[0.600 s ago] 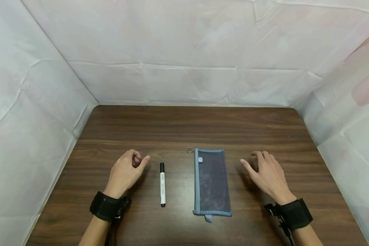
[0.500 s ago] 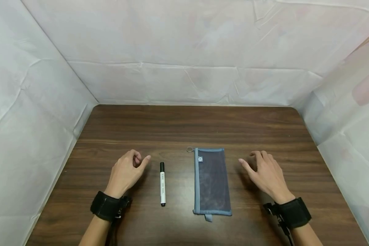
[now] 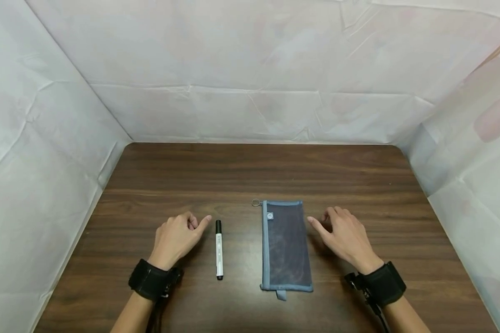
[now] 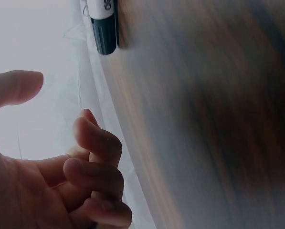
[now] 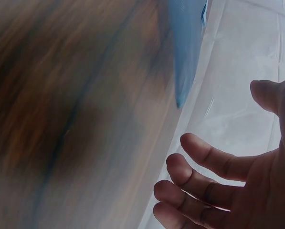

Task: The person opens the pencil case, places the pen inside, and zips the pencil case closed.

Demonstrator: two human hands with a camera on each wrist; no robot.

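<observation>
Surface: one dark wood-grain table [image 3: 250,171], white crinkled sheets behind.
Pouch [image 3: 286,247]: one, flat blue mesh rectangle, lower centre.
Marker [image 3: 219,249]: one, slim white cylinder, black cap.
Left hand [image 3: 176,238]: fingers loosely curled, empty, beside marker.
Right hand [image 3: 345,237]: fingers relaxed, empty, just beside pouch.

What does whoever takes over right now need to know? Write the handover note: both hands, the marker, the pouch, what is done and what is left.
Left hand: fingers loosely curled, holding nothing, just left of the marker.
Right hand: open, thumb tip close to the right edge of the mesh pouch.
Marker: capped, flat on the table, apart from the pouch.
Pouch: flat, zipper ring at its far left corner.
Done: nothing picked up.
Left: both things untouched.
</observation>
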